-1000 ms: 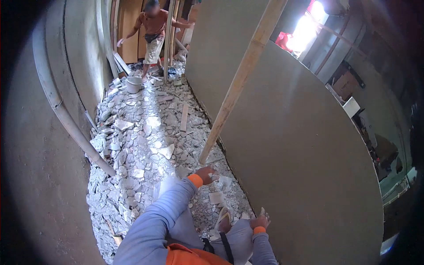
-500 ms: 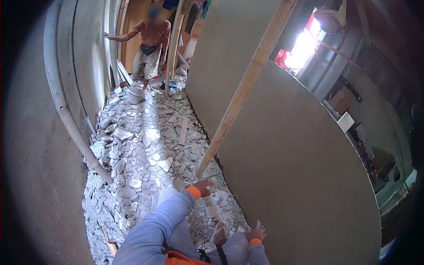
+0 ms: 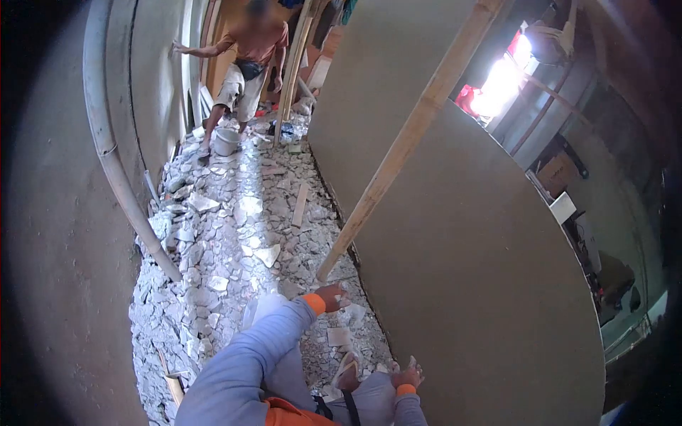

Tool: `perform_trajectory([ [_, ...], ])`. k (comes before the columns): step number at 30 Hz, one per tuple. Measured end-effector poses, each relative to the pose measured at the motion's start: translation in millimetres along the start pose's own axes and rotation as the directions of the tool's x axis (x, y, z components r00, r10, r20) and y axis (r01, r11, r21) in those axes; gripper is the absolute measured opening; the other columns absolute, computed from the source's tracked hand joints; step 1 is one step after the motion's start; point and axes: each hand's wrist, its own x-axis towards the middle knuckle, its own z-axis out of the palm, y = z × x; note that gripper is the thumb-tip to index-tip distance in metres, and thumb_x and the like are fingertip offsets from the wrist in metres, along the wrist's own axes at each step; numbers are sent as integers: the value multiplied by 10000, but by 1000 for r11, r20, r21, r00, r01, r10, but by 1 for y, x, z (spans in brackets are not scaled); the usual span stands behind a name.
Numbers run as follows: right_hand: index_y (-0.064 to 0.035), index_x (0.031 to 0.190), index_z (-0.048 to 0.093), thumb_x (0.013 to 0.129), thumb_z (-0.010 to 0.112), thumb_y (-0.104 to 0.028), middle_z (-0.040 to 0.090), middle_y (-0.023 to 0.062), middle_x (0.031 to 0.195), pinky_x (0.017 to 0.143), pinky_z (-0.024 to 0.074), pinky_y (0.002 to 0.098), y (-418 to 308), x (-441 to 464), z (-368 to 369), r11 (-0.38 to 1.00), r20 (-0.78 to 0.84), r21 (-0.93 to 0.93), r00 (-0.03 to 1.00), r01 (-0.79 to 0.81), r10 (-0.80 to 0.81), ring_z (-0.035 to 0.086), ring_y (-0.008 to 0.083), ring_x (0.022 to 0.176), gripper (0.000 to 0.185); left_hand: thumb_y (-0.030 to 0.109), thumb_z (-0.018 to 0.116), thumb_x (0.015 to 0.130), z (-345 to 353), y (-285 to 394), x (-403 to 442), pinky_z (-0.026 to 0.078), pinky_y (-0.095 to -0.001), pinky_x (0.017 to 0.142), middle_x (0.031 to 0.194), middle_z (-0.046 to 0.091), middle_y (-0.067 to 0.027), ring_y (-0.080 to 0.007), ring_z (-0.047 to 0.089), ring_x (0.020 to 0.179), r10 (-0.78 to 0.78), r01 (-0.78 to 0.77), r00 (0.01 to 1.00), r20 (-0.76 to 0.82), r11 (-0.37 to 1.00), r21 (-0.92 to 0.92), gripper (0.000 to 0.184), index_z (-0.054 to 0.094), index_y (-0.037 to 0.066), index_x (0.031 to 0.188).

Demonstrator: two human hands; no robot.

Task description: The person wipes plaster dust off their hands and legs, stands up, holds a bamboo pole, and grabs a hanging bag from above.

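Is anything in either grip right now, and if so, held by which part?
Nothing visible: the left grip and right grip show no held object, though neither is seen from below.

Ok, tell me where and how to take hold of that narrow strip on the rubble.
Probably across its long edges, near the middle, coming from above on the near side: the strip is long and narrow, lies on the rubble with its top uncovered, and runs roughly away from you. The leaning bamboo pole stands to its right.
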Motion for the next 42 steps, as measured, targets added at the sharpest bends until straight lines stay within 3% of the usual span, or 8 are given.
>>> perform_trajectory([
  [4,-194,1398,232,776,520,-586,302,158,1405,1067,181,496,-6,-3,0,1000,-19,-14,1000,-24,24,262,319,1310,791,519,555,790,-10,13,-7,360,-392,980,1269,455,-193,-355,442,1164,-87,88,996,35,996,-19,489,574,189,1151],
  [5,-192,1396,237,772,530,-584,310,160,1401,1064,188,499,-6,-1,2,1000,-30,-11,999,-16,16,269,322,1306,794,526,548,789,12,-11,5,370,-395,970,1266,459,-192,-360,455,1148,17,-15,999,-31,999,51,526,550,172,1178],
  [12,-178,1370,293,740,588,-573,376,177,1353,1021,261,521,-6,-4,3,1000,-120,9,993,19,-18,352,344,1252,799,555,560,771,11,-12,5,361,-395,983,1319,404,-193,-364,444,1166,-5,9,999,-47,996,88,611,499,162,1236],
  [17,-177,1359,313,748,592,-549,400,179,1330,1013,265,522,-5,-3,5,999,-148,35,988,39,-34,359,341,1245,768,526,578,777,-1,2,-5,347,-386,1000,1317,423,-160,-341,421,1196,-80,76,996,-36,992,-102,593,489,182,1251],
  [20,-180,1359,316,756,588,-540,400,173,1332,1019,251,521,-4,0,11,999,-169,30,985,32,-26,358,335,1246,753,565,546,779,-2,8,-8,322,-383,1021,1340,402,-156,-338,387,1230,-121,127,988,-95,990,63,668,432,156,1295],
  [25,-187,1359,323,762,581,-538,411,158,1331,1028,233,510,-3,-4,7,997,-158,69,987,26,-15,356,324,1249,739,586,497,794,12,-19,2,315,-396,1021,1335,374,-235,-365,393,1221,-42,53,996,-85,990,132,728,351,133,1344],
  [32,-205,1363,319,766,564,-556,405,137,1347,1046,219,490,-6,-12,-2,999,-134,41,991,-19,24,336,292,1273,734,568,566,761,12,-7,0,358,-366,996,1312,422,-197,-339,427,1195,-85,97,994,-73,980,174,713,384,178,1330],
  [42,-187,1365,302,786,546,-534,385,129,1362,1034,240,498,-2,-5,4,1000,-120,4,993,-5,5,337,286,1275,718,589,558,757,5,-3,-2,321,-376,1022,1314,412,-214,-368,411,1202,-87,89,995,-43,995,37,721,433,127,1297],
])
